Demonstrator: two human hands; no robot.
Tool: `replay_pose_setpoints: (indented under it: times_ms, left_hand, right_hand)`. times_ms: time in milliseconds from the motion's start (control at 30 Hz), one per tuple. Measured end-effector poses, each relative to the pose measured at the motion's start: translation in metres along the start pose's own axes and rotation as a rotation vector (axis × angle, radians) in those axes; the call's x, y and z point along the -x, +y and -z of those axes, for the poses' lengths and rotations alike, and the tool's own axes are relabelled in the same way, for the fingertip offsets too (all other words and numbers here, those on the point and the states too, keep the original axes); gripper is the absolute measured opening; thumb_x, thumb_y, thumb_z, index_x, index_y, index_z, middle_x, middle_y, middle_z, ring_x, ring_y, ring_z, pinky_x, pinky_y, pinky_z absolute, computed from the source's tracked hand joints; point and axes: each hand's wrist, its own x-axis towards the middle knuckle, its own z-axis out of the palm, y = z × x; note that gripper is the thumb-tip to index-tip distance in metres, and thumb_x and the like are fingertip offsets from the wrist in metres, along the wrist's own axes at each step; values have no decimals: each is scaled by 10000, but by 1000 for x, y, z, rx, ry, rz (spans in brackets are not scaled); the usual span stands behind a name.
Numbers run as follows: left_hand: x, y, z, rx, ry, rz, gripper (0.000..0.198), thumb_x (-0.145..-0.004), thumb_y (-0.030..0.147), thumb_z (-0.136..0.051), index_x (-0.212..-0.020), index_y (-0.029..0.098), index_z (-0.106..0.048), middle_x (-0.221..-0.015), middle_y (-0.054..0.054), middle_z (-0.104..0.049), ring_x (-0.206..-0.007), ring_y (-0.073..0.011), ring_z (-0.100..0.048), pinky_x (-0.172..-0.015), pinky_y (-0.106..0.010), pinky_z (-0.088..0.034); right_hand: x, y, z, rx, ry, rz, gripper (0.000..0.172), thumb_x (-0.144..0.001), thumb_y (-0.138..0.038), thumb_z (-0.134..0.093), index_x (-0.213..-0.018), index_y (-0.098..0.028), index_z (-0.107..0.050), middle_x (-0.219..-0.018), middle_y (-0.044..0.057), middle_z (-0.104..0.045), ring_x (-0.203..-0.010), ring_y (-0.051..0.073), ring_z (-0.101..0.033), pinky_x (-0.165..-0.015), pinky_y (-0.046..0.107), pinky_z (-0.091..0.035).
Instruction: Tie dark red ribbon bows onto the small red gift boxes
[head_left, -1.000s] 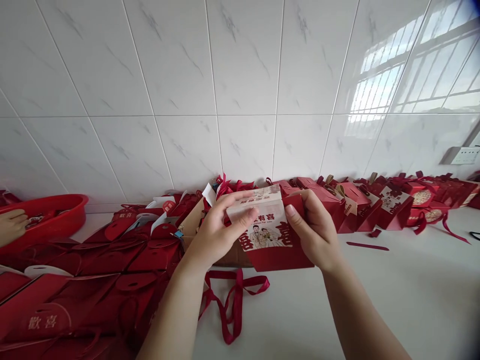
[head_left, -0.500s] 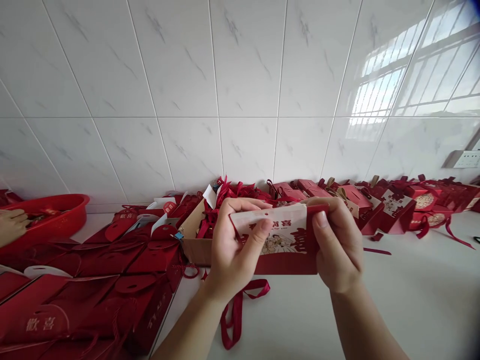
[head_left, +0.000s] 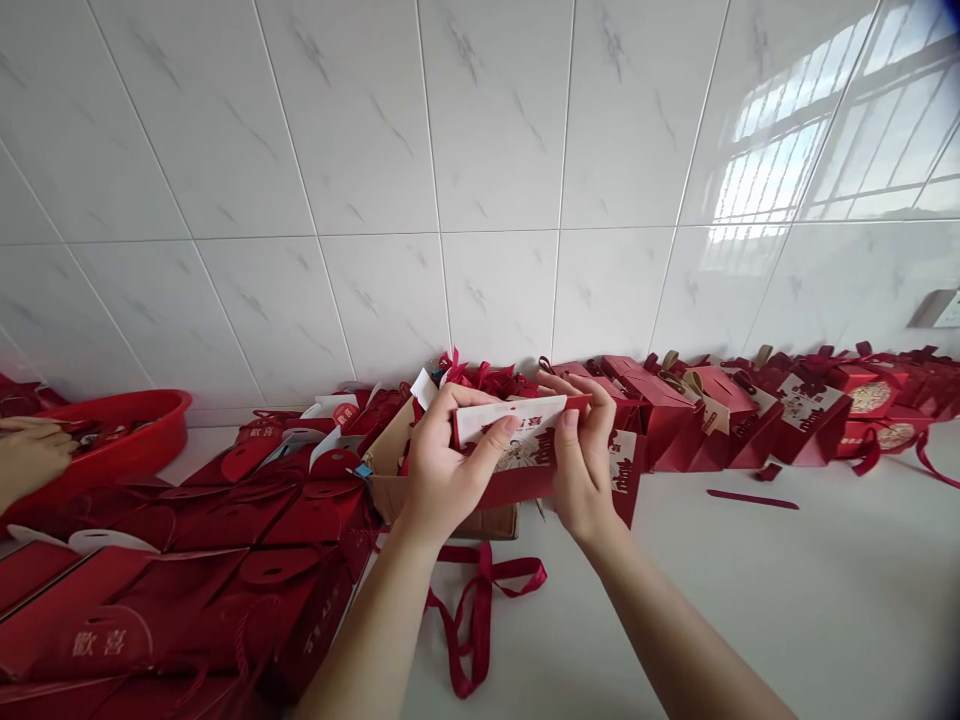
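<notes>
Head view: above the table (head_left: pixel 720 600), my left grip (head_left: pixel 450 455) and right grip (head_left: pixel 587 465) clasp opposite ends of a printed wedding gift box (head_left: pixel 526 462), likely light, stiff card, easily creased, best held by its folded edges.

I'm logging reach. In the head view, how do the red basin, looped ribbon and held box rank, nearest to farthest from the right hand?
1. Held box: touching the right hand.
2. Looped ribbon: lower in view, left of that hand.
3. Red basin: far left.
</notes>
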Motion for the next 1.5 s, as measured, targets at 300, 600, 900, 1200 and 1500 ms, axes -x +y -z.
replay_pose_setpoints:
  times_ms: [300,600,900,1200,1500]
  left_hand:
    - [-2,8,0,107,-5,200,150,-718,251,-777,-784,186,-660,-793,6,-740,-732,-104,-686,-642,-160,-544]
    - [-3,5,-3,48,9,199,181,-707,286,-784,-774,184,-650,-721,21,-687,-649,-83,-630,-576,-148,-511]
    - [-2,5,-6,-13,32,177,212,-723,304,-772,-787,186,-608,-697,17,-637,-614,-101,-604,-556,-192,-514]
    - [-3,2,-7,-8,21,159,234,-724,331,-772,-809,192,-604,-721,6,-632,-636,-122,-617,-577,-230,-521]
    - [-2,-4,-8,-15,38,139,273,-698,343,-791,-801,192,-589,-722,18,-620,-651,-110,-602,-593,-218,-512]
  right_hand:
    - [-1,-5,5,65,-86,-13,273,-940,-361,-538,-1167,-248,-437,-1061,51,-586,-944,161,-588,-794,322,-501]
    - [-3,-5,5,58,-86,-13,209,-939,-330,-535,-1098,-221,-453,-930,25,-575,-800,128,-561,-695,275,-490]
    - [-5,-1,8,55,-92,-58,195,-933,-366,-537,-1011,-217,-438,-866,8,-538,-763,124,-516,-670,272,-457]
    - [-6,0,10,54,-105,-28,200,-936,-372,-536,-1024,-227,-430,-876,10,-548,-770,134,-534,-689,285,-468]
    - [-7,1,12,35,-114,-59,196,-928,-369,-547,-983,-228,-422,-865,9,-542,-758,134,-530,-681,284,-465]
